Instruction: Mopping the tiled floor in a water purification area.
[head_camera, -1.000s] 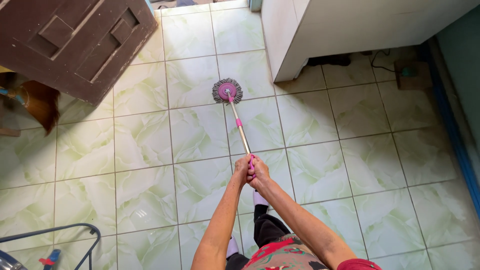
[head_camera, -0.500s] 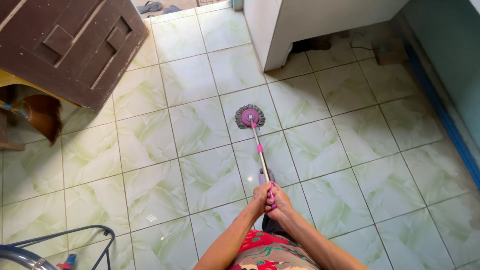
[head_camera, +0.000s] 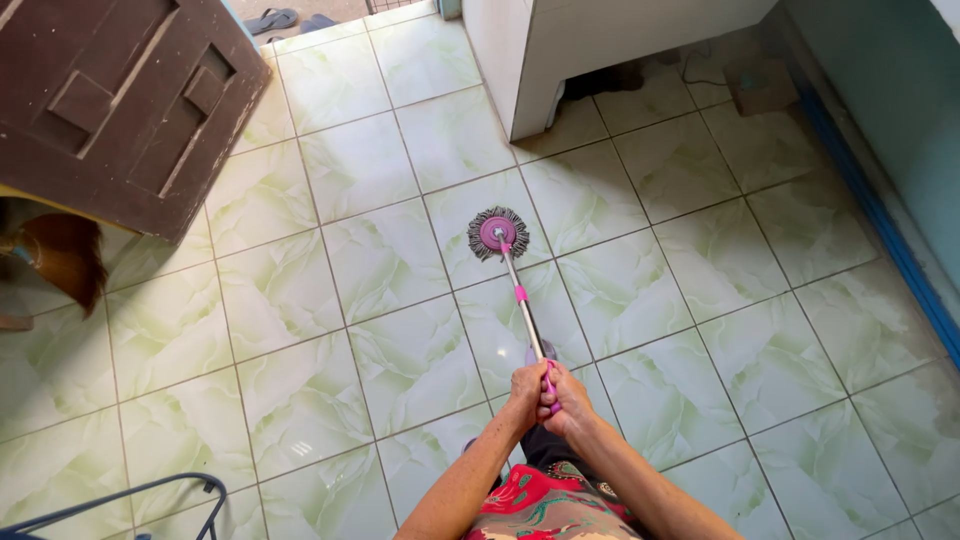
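Observation:
A spin mop stands on the pale green tiled floor (head_camera: 300, 290). Its round grey head with a pink hub (head_camera: 498, 233) rests flat on a tile. A silver pole with pink joints (head_camera: 522, 305) slopes back from it toward me. My left hand (head_camera: 524, 392) and my right hand (head_camera: 568, 398) are clasped together around the pole's top end, side by side, just above my red patterned clothing.
A dark brown wooden door (head_camera: 120, 100) stands open at the upper left. A white cabinet (head_camera: 600, 40) rises at the top, with cables and a box beside it. Sandals (head_camera: 270, 18) lie past the threshold. A blue skirting (head_camera: 880, 220) runs along the right wall. A dark metal frame (head_camera: 130, 495) pokes in at the bottom left.
The mop head has slid nearer to me and a little to the right across the tiles. Both hands have stayed clasped on the pole.

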